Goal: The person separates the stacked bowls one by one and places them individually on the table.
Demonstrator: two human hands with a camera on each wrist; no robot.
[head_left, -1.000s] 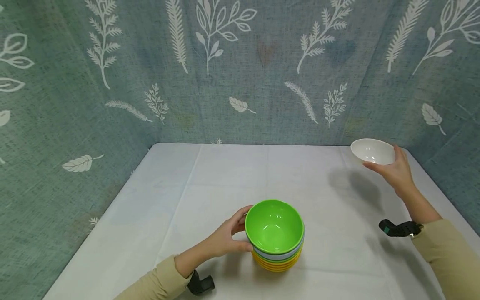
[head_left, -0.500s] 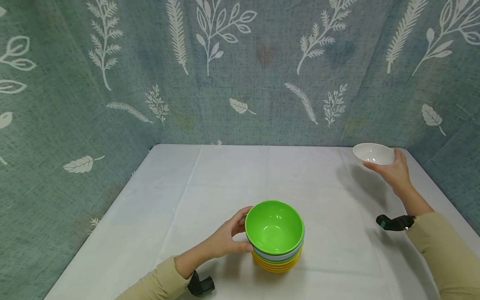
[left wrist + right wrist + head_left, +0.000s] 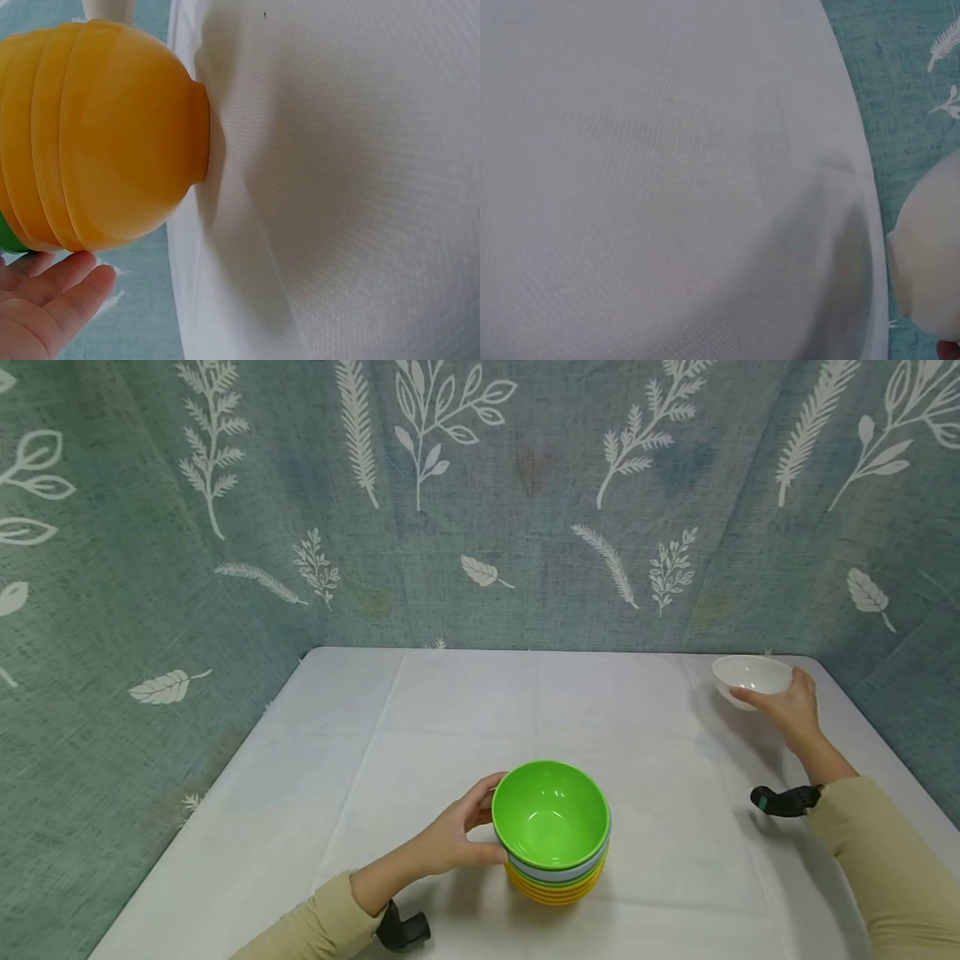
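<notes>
My left hand (image 3: 461, 835) holds the side of a stack of nested bowls near the front middle of the table, thumb on the near side and fingers behind. The top bowl is bright green (image 3: 547, 814); pale blue and green rims show below it, then several yellow bowls (image 3: 127, 135) at the bottom. In the left wrist view, fingertips (image 3: 94, 281) lie right along the yellow rims. At the far right corner, my right hand (image 3: 787, 706) grips a white bowl (image 3: 750, 675) by its side, opening up. Only the bowl's outside (image 3: 934, 255) and a fingertip show in the right wrist view.
A white cloth covers the table (image 3: 450, 718). Green-grey fabric (image 3: 487, 527) with white leaf prints stands behind the table and along both sides. Each wrist carries a black camera mount (image 3: 783, 802). The right arm's shadow falls on the cloth.
My right hand has lowered the white bowl slightly toward the table, moving a little right. The left hand and the bowl stack have stayed in place.
</notes>
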